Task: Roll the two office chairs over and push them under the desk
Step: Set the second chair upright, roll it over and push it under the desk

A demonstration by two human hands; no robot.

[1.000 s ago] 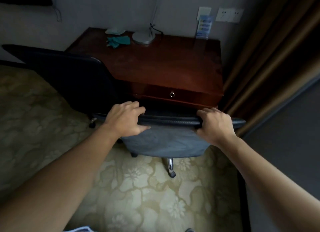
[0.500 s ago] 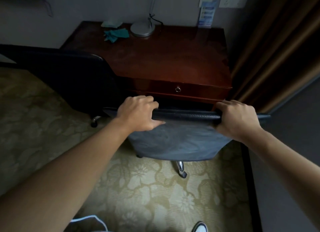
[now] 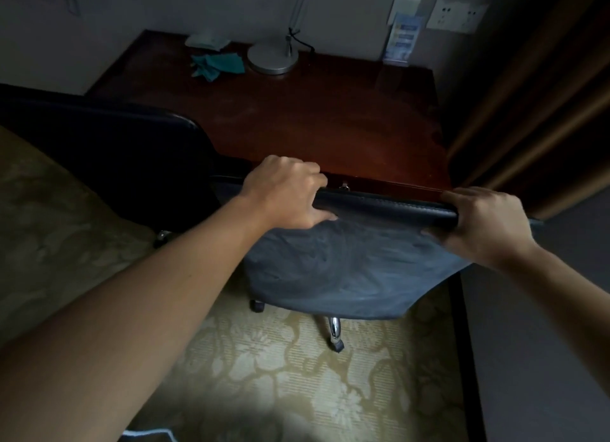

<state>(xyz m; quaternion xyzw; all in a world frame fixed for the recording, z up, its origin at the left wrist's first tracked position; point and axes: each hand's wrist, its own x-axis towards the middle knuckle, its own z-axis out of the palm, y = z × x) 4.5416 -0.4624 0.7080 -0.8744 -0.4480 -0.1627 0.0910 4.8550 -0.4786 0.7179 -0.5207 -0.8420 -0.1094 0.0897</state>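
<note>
A dark red wooden desk (image 3: 297, 118) stands against the far wall. Directly before its front edge is a blue-grey office chair (image 3: 343, 270), seen from behind; its seat is hidden beneath the desk and its backrest top almost touches the drawer front. My left hand (image 3: 284, 194) grips the left part of the backrest's top edge, and my right hand (image 3: 485, 224) grips the right end. A second, darker office chair (image 3: 109, 151) stands to the left, its backrest beside the desk's left front corner. A chrome leg with a caster (image 3: 335, 334) shows under the blue-grey chair.
On the desk's back edge lie a teal cloth (image 3: 219, 66), a round silver lamp base (image 3: 272, 57) and a blue leaflet stand (image 3: 399, 42). Brown curtains (image 3: 534, 105) hang at the right. Patterned beige carpet (image 3: 297, 375) covers the floor; a dark wall runs along the right.
The blue-grey chair has rolled forward with both hands on its backrest, and its top edge now sits at the desk's drawer front. The view has come closer to the desk.
</note>
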